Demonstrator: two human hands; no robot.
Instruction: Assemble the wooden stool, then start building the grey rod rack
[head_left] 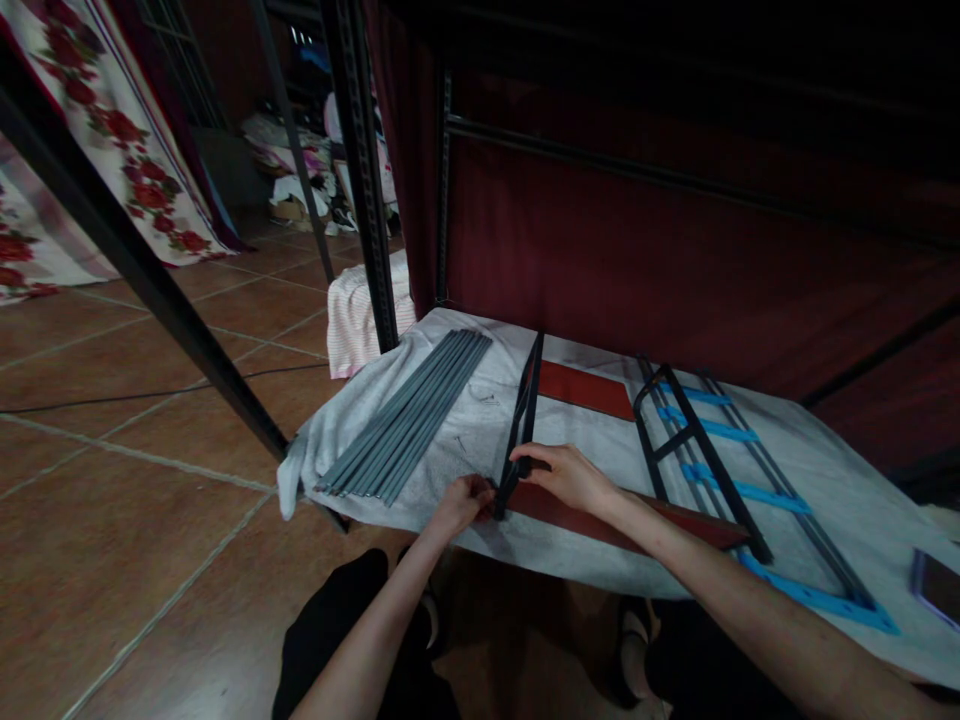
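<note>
A black metal frame stands on edge across the grey cloth, at the left ends of two red-brown boards, the near one and the far one. My left hand is closed in a pinch beside the frame's near end; what its fingertips hold is too small and dark to make out. From the other side, my right hand curls thumb and fingers on the frame just above the near board. A second black frame stands at the boards' right ends.
Several grey metal tubes lie side by side at left, with small screws beside them. Dark rods with blue strips lie at right, near a phone. Black rack posts and a dark red curtain bound the cloth-covered surface.
</note>
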